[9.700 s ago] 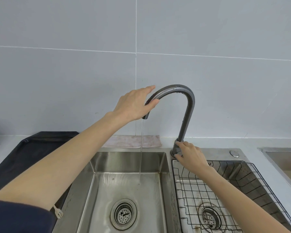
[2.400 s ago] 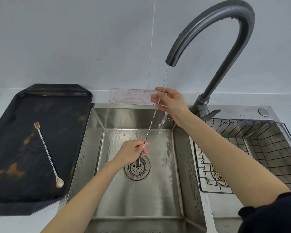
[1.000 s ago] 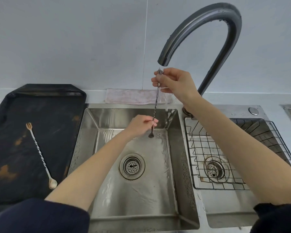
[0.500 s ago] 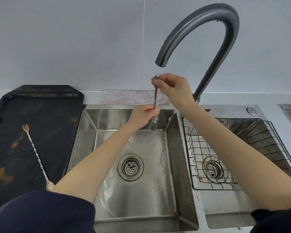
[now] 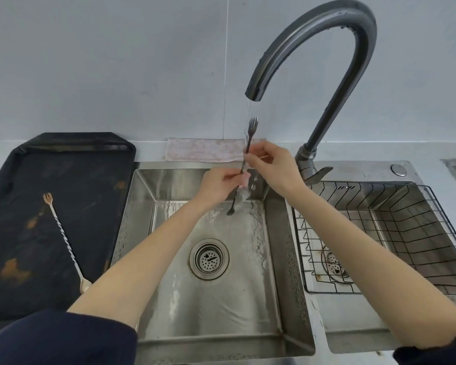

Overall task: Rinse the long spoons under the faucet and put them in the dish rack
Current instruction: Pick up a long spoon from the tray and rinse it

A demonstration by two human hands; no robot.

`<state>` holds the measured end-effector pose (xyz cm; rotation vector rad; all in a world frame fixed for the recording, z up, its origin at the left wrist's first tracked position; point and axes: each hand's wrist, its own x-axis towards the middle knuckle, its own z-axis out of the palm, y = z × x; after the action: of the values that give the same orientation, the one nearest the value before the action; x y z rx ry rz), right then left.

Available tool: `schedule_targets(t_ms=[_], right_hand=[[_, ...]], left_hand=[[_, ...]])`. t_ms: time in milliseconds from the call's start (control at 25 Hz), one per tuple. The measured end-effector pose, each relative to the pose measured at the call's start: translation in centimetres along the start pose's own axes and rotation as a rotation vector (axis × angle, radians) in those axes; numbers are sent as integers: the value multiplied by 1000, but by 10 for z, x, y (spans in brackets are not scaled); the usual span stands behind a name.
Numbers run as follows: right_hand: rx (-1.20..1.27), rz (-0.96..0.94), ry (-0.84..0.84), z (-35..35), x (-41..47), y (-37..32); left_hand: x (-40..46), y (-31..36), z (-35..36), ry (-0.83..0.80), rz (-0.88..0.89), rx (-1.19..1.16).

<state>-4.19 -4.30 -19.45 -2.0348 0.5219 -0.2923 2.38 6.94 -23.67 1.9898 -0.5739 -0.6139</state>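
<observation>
Some of this is hard to read from where I stand. The middle of the dark long spoon (image 5: 248,143) disappears behind the fingers of both hands, and its lower tip is a small dark shape near the centre of the frame, over the back of the left basin (image 5: 169,299); I cannot tell whether that tip touches the steel. The thin stream from the faucet (image 5: 350,35) is nearly transparent and blurs the fork-shaped top end it runs over. Both arms are cut off at the bottom edge, where dark sleeves begin.

The spoon stands almost upright, a little tilted, just below the spout in the upper middle of the frame. The right hand (image 5: 273,167) pinches the shaft high up, with the forked end poking out above its fingers. The left hand (image 5: 217,184) sits just below and to the left, its fingers curled round the shaft, and the bowl end hangs out beneath it. The two hands are nearly touching.

A second spoon (image 5: 63,235), pale with a twisted shaft, lies on the black tray (image 5: 95,185) at the left of the frame, well apart from both hands; its bowl is partly hidden behind the left forearm. The wire dish rack (image 5: 419,246) sits in the right basin at the right of the frame. A pale cloth (image 5: 203,150) lies against the wall behind the sink.
</observation>
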Motion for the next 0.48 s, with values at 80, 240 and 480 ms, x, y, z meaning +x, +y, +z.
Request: schedule_targets(t_ms=[80, 240, 480], right_hand=[[-36, 26, -48, 9, -7, 11], [13, 128, -73, 29, -18, 32], [248, 433, -119, 64, -27, 72]], left_hand=[[-5, -7, -1, -4, -11, 10], [-14, -23, 0, -64, -9, 92], [-29, -68, 3, -145, -153, 155]])
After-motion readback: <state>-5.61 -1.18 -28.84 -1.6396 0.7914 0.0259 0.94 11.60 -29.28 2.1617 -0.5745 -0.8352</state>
